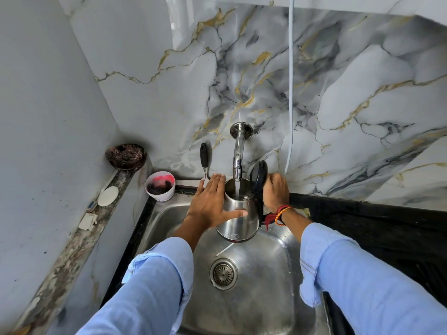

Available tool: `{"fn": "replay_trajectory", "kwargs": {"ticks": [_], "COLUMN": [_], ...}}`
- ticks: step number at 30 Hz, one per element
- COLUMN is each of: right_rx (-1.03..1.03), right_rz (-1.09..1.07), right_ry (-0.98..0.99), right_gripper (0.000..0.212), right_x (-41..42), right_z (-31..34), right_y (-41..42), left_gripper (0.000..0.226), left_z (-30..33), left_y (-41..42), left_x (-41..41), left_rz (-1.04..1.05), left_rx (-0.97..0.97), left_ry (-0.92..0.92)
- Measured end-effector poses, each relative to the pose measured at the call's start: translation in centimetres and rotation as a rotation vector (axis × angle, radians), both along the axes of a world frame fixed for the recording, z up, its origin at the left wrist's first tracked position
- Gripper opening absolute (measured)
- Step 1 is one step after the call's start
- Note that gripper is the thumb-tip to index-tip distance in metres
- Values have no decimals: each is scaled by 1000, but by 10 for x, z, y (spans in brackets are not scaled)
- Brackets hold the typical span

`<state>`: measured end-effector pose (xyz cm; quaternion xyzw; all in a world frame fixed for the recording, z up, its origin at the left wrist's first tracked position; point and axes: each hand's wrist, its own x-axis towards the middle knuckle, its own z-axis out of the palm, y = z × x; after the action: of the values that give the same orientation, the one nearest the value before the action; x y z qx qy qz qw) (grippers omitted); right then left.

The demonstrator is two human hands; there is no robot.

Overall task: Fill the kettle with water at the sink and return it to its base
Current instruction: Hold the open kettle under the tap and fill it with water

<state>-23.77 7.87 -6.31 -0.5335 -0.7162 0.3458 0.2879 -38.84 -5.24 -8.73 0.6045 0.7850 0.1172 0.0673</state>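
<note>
A stainless steel kettle [238,220] is held over the steel sink [261,274], directly under the chrome tap [238,160]. Its black lid [259,175] stands open, tilted up to the right. A stream of water falls from the tap into the kettle's mouth. My left hand [210,204] lies flat against the kettle's left side, fingers spread and thumb across the front. My right hand [275,192] is closed around the black handle on the kettle's right side, behind the lid. The kettle's base is not in view.
A white cup [160,187] with dark and pink contents stands at the sink's back left corner. A black-handled utensil [204,160] leans on the marble wall. A dark scrubber [125,157], a white soap [108,196] and a toothbrush lie along the left ledge. Black counter [362,221] extends right.
</note>
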Motion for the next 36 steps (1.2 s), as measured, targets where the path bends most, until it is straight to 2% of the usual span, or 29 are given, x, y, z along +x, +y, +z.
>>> {"fn": "replay_trajectory", "kwargs": {"ticks": [16, 28, 36], "right_rx": [25, 38, 42], "right_rz": [31, 24, 35], "right_ry": [24, 20, -3], "right_gripper": [36, 52, 48], "right_x": [3, 2, 2], "right_z": [3, 2, 0], "right_y": [-5, -5, -3], "left_gripper": [136, 134, 133], "left_z": [2, 3, 3], "left_y": [-2, -4, -5], "left_x": [-3, -4, -5], "left_rz": [-20, -36, -41], "left_rx": [-42, -23, -35], "left_ry": [71, 94, 72]}}
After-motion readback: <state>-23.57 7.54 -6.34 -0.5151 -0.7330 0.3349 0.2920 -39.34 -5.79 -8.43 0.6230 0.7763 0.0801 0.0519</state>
